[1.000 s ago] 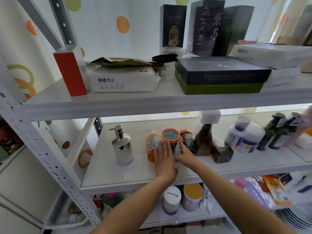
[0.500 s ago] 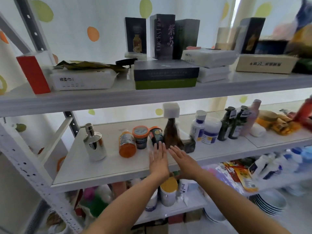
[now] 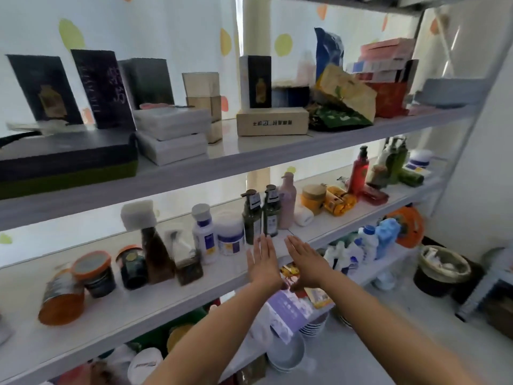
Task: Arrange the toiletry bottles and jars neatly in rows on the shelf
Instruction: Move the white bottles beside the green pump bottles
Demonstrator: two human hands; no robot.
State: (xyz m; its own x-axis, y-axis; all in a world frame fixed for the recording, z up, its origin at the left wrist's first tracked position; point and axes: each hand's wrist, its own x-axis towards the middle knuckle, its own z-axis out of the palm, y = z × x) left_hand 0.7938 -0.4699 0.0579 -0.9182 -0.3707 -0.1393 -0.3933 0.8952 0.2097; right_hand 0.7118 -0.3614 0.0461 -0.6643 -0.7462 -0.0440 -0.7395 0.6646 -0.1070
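The middle shelf (image 3: pixel 144 304) holds toiletries. At its left stand an orange bottle (image 3: pixel 61 297), two orange-lidded jars (image 3: pixel 95 275), and a brown bottle (image 3: pixel 155 254) with a white cap. Further right are a white bottle (image 3: pixel 205 234), a white jar (image 3: pixel 229 237), two dark green pump bottles (image 3: pixel 261 215), a pink bottle (image 3: pixel 287 202), yellow jars (image 3: pixel 327 200) and a red pump bottle (image 3: pixel 359 172). My left hand (image 3: pixel 262 259) and my right hand (image 3: pixel 305 258) hover flat, fingers straight, just in front of the green bottles, holding nothing.
The upper shelf (image 3: pixel 249 159) carries boxes, tissue packs and bags. Below lie white jars, blue-capped bottles (image 3: pixel 372 243), stacked plates (image 3: pixel 288 354) and packets. A basket (image 3: pixel 444 266) sits on the floor at right, beside the rack's right post (image 3: pixel 469 126).
The view has swung right along the shelf. Both hands left the orange jars and brown bottle and moved right, now hovering before the green pump bottles.
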